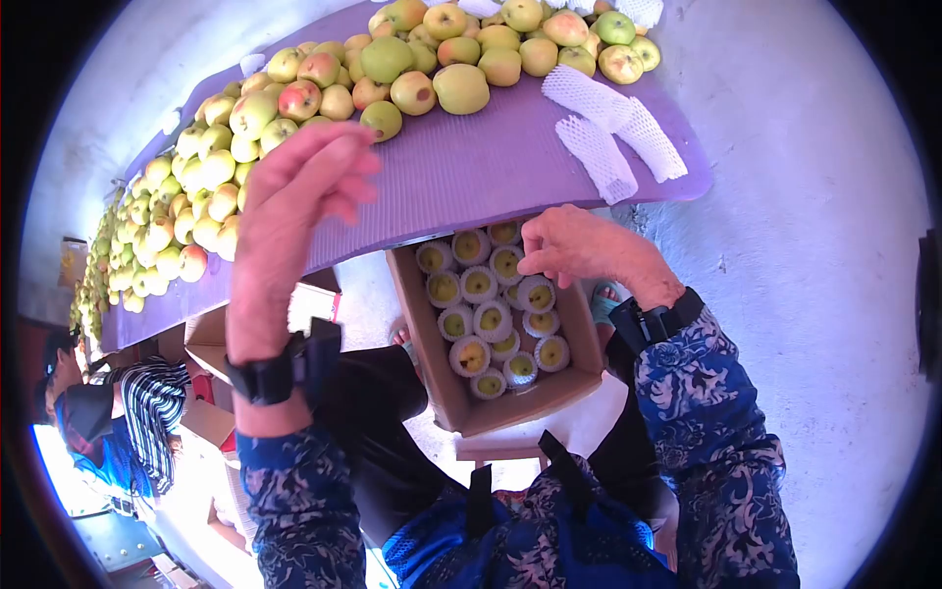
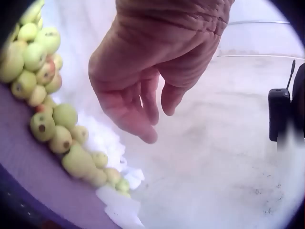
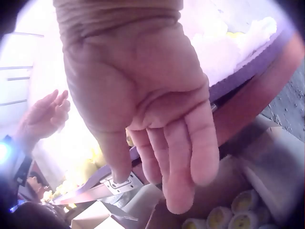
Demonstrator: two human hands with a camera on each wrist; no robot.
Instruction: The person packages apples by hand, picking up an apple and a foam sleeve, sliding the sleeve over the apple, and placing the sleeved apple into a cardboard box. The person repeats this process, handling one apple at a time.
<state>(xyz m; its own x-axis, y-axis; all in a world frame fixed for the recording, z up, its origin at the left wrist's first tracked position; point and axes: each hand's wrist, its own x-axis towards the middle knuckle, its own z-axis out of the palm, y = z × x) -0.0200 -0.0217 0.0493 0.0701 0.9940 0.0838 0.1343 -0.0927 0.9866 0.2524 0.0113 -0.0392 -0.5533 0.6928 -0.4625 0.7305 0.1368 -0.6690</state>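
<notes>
In the head view the left hand point(image 1: 294, 211) is raised above the purple table mat point(image 1: 471, 167), near the heap of apples point(image 1: 221, 167), fingers loosely bent and nothing held. The left wrist view shows that hand point(image 2: 147, 71) with empty, relaxed fingers. Over the far right corner of the cardboard box point(image 1: 579, 378) hovers the right hand point(image 1: 589, 250), palm down; in the right wrist view its fingers point(image 3: 178, 157) hang extended, holding nothing. Inside the box, apples in white foam nets point(image 1: 493, 319) lie in rows.
White foam nets point(image 1: 599, 157) lie at the mat's right end. Another person point(image 1: 147, 422) in a striped top is at the lower left, near more cardboard boxes point(image 1: 208, 422). A pale wall point(image 1: 805, 245) stands to the right.
</notes>
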